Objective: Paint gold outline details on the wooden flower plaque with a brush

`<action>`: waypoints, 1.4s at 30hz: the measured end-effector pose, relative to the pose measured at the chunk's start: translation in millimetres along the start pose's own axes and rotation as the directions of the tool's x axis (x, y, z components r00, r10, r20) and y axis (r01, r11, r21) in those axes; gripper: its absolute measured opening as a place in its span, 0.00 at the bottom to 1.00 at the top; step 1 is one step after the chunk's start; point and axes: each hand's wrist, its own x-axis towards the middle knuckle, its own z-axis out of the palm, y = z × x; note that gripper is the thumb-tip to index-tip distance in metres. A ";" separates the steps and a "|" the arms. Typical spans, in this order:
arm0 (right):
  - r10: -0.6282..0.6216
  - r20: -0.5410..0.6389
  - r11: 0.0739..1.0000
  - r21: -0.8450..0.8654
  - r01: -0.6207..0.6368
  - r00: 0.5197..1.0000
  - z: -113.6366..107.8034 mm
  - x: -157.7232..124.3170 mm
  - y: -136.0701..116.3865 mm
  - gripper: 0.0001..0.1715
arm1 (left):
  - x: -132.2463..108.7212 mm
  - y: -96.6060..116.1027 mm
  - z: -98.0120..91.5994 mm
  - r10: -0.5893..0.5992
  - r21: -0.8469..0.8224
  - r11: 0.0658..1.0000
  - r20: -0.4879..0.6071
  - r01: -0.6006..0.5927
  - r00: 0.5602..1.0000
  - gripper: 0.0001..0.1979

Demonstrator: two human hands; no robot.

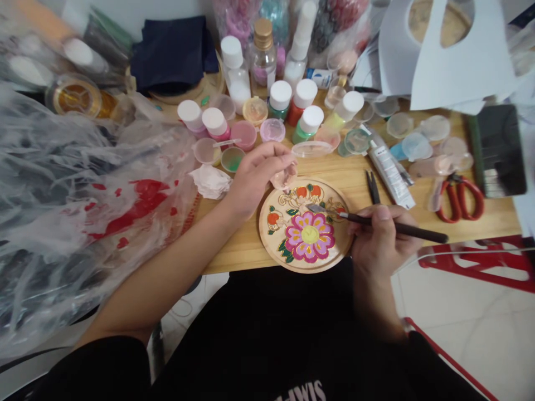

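Note:
My right hand [382, 236] is closed round a palette knife [401, 227] with a dark handle. Its metal blade points left over a round wooden plaque [267, 245], which bears a pink and purple flower [310, 235] with a yellow centre, several orange fruits and green leaves. My left hand [265, 167] pinches a small clear plastic cup [285, 177] with pale pinkish contents, tilted above the plaque's upper left edge. The plaque lies at the table's front edge, close to my body. Whether the blade touches its surface I cannot tell.
Small paint cups and white-capped bottles [311, 122] crowd the table behind the plaque. A crumpled tissue [210, 181] lies left; black tweezers [371, 186], a metal tube [387, 164], red-handled scissors [460, 197] and a phone [499, 150] lie right. Plastic sheeting [83, 223] covers the left side.

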 end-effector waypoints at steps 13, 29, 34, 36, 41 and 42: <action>-0.008 0.047 0.999 -0.037 0.010 0.999 -2.5 -1.5 -0.2 0.15 | 0.2 -1.4 0.0 0.000 -0.034 0.999 0.007 0.000 1.000 0.10; -0.036 -0.004 0.999 0.009 0.036 0.999 1.3 -0.3 0.1 0.13 | 0.3 -1.7 -0.1 0.020 -0.035 0.999 0.008 -0.019 1.000 0.06; -0.038 0.013 0.999 -0.018 0.038 0.999 1.1 -0.6 -0.5 0.14 | 0.7 -3.3 -1.4 0.029 -0.048 0.998 0.020 -0.028 0.999 0.08; -0.022 0.037 0.998 -0.052 0.024 0.999 -0.5 -0.8 -0.6 0.14 | 1.1 -3.8 -2.1 0.034 -0.057 0.998 0.031 -0.032 0.999 0.08; -0.006 0.042 0.998 -0.065 0.009 0.999 -2.2 -1.3 -0.5 0.14 | 1.6 -2.8 -1.3 0.034 -0.072 0.997 0.024 -0.032 0.999 0.07; -0.005 0.034 0.998 -0.058 0.007 0.999 -1.9 -1.4 -0.4 0.14 | 1.5 -2.4 -0.9 0.034 -0.068 0.997 0.020 -0.032 0.999 0.07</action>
